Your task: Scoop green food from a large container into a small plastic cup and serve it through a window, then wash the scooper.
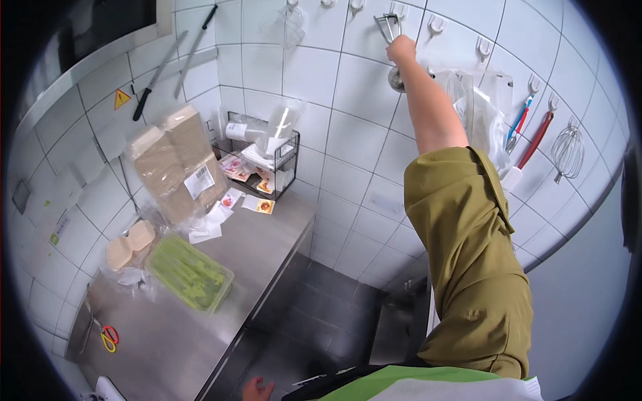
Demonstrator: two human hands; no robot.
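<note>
At the top of the head view, my right hand (402,49) is raised to the tiled wall, closed on a metal scoop. The scoop's squeeze handles (389,25) stick up above the fist, near a white wall hook, and its round bowl (396,80) shows below, partly behind my wrist. Whether the scoop hangs on the hook, I cannot tell. Low at the bottom edge, my left hand (258,390) hangs beside my body with fingers apart, touching nothing that shows. A lidded plastic container with green contents (193,273) stands on the steel counter (190,346).
Scissors (108,337), packed paper boxes (175,160) and a black wire basket (286,165) are on the counter. Two long knives (163,75) are on the left wall. Plastic bags (466,100), a red-handled spatula (537,138) and a whisk (568,150) hang at right.
</note>
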